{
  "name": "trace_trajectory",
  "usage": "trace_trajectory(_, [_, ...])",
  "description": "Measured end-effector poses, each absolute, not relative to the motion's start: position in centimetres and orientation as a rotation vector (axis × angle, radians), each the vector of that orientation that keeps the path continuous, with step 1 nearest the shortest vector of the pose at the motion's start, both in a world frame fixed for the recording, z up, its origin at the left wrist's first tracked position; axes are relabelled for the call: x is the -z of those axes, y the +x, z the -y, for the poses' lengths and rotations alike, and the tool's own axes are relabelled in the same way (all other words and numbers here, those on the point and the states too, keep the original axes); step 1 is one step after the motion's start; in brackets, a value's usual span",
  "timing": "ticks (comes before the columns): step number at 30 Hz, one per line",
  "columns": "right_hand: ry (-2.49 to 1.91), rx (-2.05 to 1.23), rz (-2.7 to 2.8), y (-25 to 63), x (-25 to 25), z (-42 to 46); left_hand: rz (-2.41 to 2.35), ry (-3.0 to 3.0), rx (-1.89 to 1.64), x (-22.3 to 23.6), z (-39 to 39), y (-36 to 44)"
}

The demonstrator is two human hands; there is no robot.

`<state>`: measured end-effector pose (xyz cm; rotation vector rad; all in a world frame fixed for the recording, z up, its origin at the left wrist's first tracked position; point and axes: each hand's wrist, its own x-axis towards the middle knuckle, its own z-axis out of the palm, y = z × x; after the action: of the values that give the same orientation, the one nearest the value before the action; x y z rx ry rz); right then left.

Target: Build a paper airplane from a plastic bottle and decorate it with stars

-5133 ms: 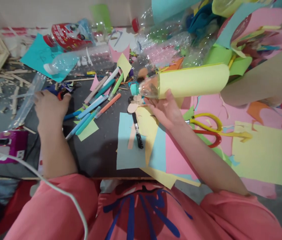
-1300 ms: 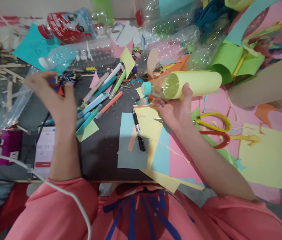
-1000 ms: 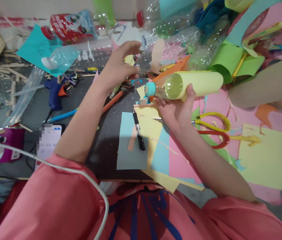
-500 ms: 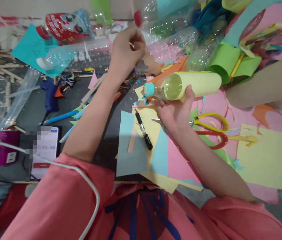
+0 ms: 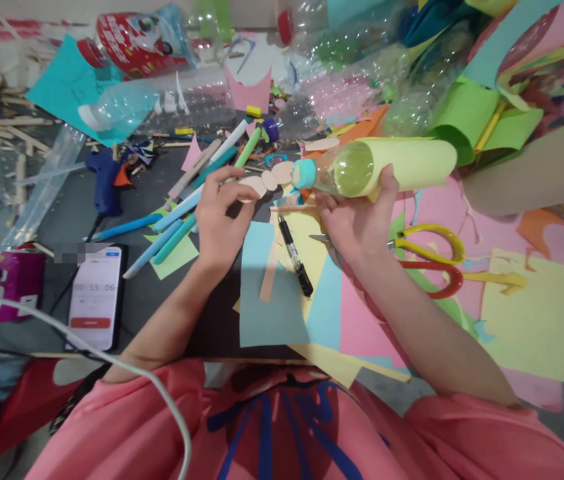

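Observation:
My right hand [image 5: 357, 220] is closed around a clear plastic bottle [image 5: 329, 168] lying on its side, with a turquoise cap [image 5: 305, 173] pointing left. Pale yellow paper [image 5: 412, 163] wraps the bottle's body. My left hand [image 5: 227, 217] pinches one end of a peach paper strip cut in rounded lobes [image 5: 269, 180]. The strip's other end comes up beside the cap; whether it touches cannot be made out. Below the hands, a black pen [image 5: 295, 257] rests on sheets of coloured paper. Scissors with yellow and red handles [image 5: 447, 280] lie under my right wrist.
A blue glue gun [image 5: 105, 183], several markers [image 5: 179, 207] and a phone showing a timer [image 5: 93, 300] are at left. Empty plastic bottles [image 5: 187, 100] line the back. Paper scraps [image 5: 542, 307] and a cardboard tube [image 5: 527, 167] cover the right. A white cable [image 5: 127, 367] crosses my left arm.
My left hand has come down and left from above the bottle, carrying the lobed paper strip to the cap's left side. My right hand keeps its hold on the bottle.

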<state>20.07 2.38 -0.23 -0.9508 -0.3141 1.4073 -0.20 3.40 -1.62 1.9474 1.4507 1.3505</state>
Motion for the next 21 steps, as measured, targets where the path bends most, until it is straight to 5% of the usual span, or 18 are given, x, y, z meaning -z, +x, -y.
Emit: trace_trajectory(21, [-0.975,-1.4,0.39,19.3,-0.5,-1.2,-1.333,1.896,-1.531,1.8,-1.4,1.1])
